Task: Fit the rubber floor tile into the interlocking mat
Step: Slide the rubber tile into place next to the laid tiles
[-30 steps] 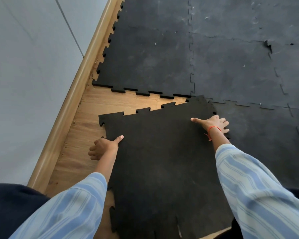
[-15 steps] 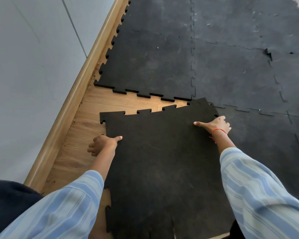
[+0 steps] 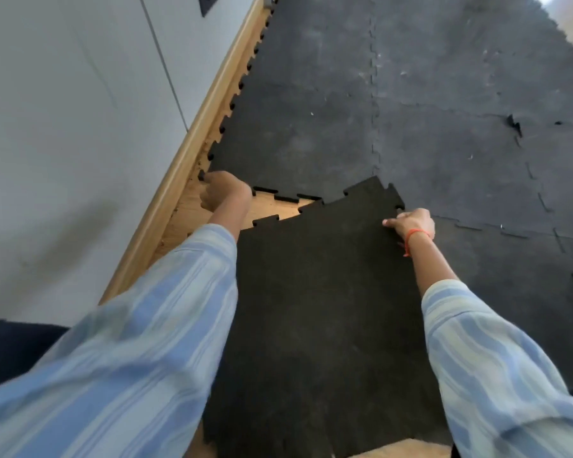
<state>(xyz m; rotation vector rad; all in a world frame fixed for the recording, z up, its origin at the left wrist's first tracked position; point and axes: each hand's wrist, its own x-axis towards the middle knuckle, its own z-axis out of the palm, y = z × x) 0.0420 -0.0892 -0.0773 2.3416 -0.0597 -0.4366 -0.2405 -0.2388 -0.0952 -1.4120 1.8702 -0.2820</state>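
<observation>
The loose black rubber floor tile (image 3: pixel 311 309) lies in front of me, slightly skewed. Its far right corner rides over the edge of the laid interlocking mat (image 3: pixel 311 110). My right hand (image 3: pixel 411 221) grips the tile's right edge near that corner, thumb on top and fingers curled over the side. My left hand (image 3: pixel 224 191) is off the tile. It has reached forward, and its fingers are curled at the near left corner of the laid mat, by the baseboard. A wedge of bare wood floor (image 3: pixel 275 209) shows between the tile's toothed far edge and the mat.
A grey wall (image 3: pixel 63 143) with a wooden baseboard (image 3: pixel 192 143) runs along the left. Laid mat tiles cover the floor ahead and to the right, with a torn spot (image 3: pixel 515 125) at one seam. Dark fabric (image 3: pixel 10 348) sits at lower left.
My left hand has left the tile's left edge and moved forward to the laid mat's corner. The tile has slid forward, its far right corner now over the mat. The view has leaned forward.
</observation>
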